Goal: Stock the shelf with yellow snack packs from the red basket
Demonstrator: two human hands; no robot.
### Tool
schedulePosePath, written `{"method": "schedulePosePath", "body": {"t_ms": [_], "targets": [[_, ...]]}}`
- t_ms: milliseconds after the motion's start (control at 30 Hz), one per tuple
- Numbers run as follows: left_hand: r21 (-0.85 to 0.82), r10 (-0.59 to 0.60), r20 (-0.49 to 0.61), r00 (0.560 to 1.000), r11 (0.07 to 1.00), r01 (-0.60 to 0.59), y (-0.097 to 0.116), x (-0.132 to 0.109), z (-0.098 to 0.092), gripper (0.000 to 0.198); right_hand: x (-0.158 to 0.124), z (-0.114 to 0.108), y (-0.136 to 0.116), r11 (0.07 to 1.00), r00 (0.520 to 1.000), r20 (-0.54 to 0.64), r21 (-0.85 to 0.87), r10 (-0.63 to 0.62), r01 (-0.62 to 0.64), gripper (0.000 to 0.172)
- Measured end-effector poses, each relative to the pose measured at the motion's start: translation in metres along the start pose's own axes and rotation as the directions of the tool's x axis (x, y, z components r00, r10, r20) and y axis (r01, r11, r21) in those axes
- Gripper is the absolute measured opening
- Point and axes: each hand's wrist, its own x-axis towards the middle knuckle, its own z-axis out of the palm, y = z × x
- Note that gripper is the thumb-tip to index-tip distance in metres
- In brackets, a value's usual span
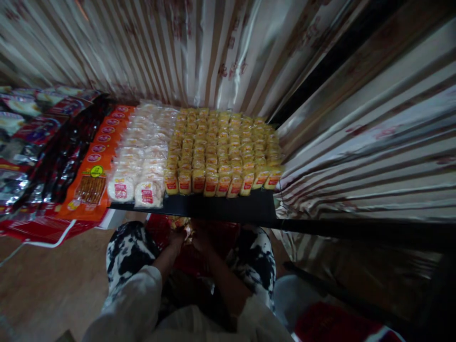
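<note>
Between my knees, just below the shelf's front edge, both hands are close together in dim light over a red basket (224,232). My left hand (175,240) and my right hand (201,241) close from either side on a shiny gold-wrapped packet (188,232). Its exact kind cannot be made out, and the fingers are partly in shadow. More glinting wrappers show just beyond the left hand, partly under the shelf. Above the hands, rows of small yellow wrapped snacks (217,156) stand on the black shelf (221,206).
Left of the yellow snacks stand white round wrapped crackers (142,152), orange snack bags (96,166) and dark glossy packets (39,137). A red basket with a white handle (46,232) sits at lower left. Striped curtains (199,52) hang behind and to the right.
</note>
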Motion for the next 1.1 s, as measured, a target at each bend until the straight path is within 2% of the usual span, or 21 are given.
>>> {"method": "schedulePosePath", "body": {"t_ms": [133, 233, 400, 533, 667, 767, 933, 1033, 1100], "targets": [[-0.115, -0.016, 0.086, 0.996, 0.993, 0.026, 0.003, -0.018, 0.002, 0.033, 0.0, -0.012, -0.008, 0.996, 0.998, -0.054, 0.088, -0.026, 0.031, 0.042], [-0.183, 0.023, 0.137, 0.99, 0.983, 0.003, 0.005, -0.034, 0.0, 0.027, -0.005, -0.024, -0.019, 0.99, 0.993, -0.119, 0.134, -0.026, 0.042, 0.041], [-0.27, 0.178, 0.187, 0.966, 0.955, -0.124, 0.01, -0.061, -0.017, 0.01, -0.024, -0.046, -0.046, 0.988, 0.971, -0.23, 0.125, -0.062, 0.093, 0.037], [-0.298, 0.307, 0.248, 0.919, 0.927, -0.229, 0.014, -0.079, -0.032, 0.014, -0.046, -0.062, -0.06, 0.979, 0.933, -0.323, 0.067, -0.16, 0.191, 0.042], [-0.307, 0.484, 0.236, 0.843, 0.86, -0.408, 0.024, -0.094, -0.04, 0.039, -0.064, -0.08, -0.066, 0.959, 0.909, -0.338, 0.055, -0.245, 0.279, 0.051], [-0.301, 0.631, 0.207, 0.748, 0.768, -0.565, 0.04, -0.108, -0.041, 0.054, -0.071, -0.098, -0.072, 0.931, 0.888, -0.319, 0.04, -0.332, 0.362, 0.057], [-0.214, 0.788, 0.208, 0.58, 0.615, -0.759, 0.073, -0.137, -0.041, 0.048, -0.077, -0.134, -0.088, 0.886, 0.815, -0.39, -0.002, -0.427, 0.464, 0.057], [-0.105, 0.826, 0.196, 0.529, 0.554, -0.826, 0.093, -0.152, -0.039, 0.039, -0.08, -0.152, -0.097, 0.872, 0.775, -0.45, -0.015, -0.444, 0.49, 0.053], [-0.066, 0.842, 0.175, 0.511, 0.527, -0.847, 0.108, -0.159, -0.036, 0.036, -0.082, -0.159, -0.101, 0.869, 0.713, -0.54, -0.076, -0.448, 0.488, 0.048]]}}
